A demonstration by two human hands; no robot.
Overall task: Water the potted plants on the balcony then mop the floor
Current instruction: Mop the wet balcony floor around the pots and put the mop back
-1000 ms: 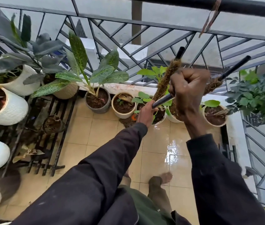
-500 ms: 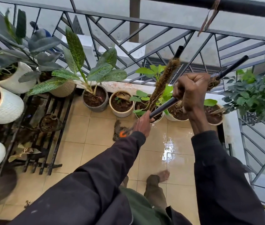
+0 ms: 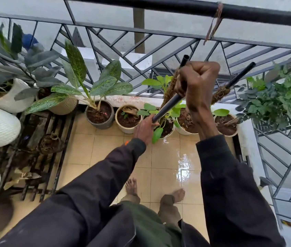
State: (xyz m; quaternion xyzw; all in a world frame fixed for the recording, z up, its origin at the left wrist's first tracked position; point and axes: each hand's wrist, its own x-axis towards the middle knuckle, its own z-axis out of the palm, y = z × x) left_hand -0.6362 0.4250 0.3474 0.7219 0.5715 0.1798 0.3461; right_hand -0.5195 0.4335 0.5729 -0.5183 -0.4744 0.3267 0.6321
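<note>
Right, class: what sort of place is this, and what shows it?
Probably an upstairs balcony: a black metal railing with a drop beyond, soil-filled plant pots lined along it, and wet beige floor tiles.

Wet beige tiled floor [image 3: 87,148], black metal railing [image 3: 176,6] behind, dark slatted rack [image 3: 39,125] at left.

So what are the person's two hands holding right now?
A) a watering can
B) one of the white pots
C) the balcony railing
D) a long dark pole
D: the right hand is fisted round the dark pole higher up, and the left hand grips the same pole lower down, in front of the row of pots.
</note>
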